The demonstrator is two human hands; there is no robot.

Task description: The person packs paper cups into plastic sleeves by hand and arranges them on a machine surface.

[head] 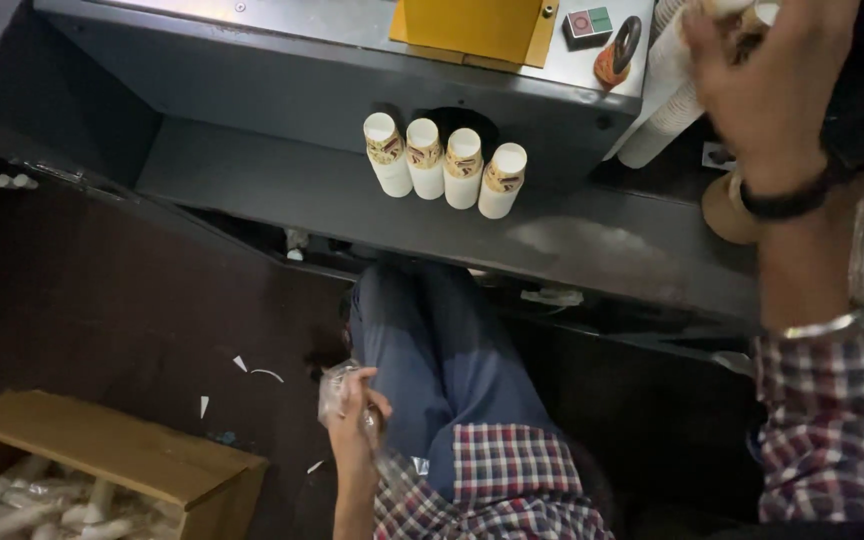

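My right hand point(767, 85) is raised at the top right, its fingers closed around the top of a tall stack of white paper cups point(664, 105) that leans beside the machine. My left hand point(352, 415) hangs low beside my knee, gripping a crumpled clear plastic sleeve point(337, 390). Several short stacks of printed paper cups point(447, 165) stand in a row on the grey machine shelf point(282, 185), apart from both hands.
A yellow plate point(467, 28), a small switch box point(589, 22) and an orange tape roll point(617, 52) lie on the machine top. An open cardboard box point(102, 450) with wrapped cup stacks sits at the lower left. Paper scraps litter the dark floor.
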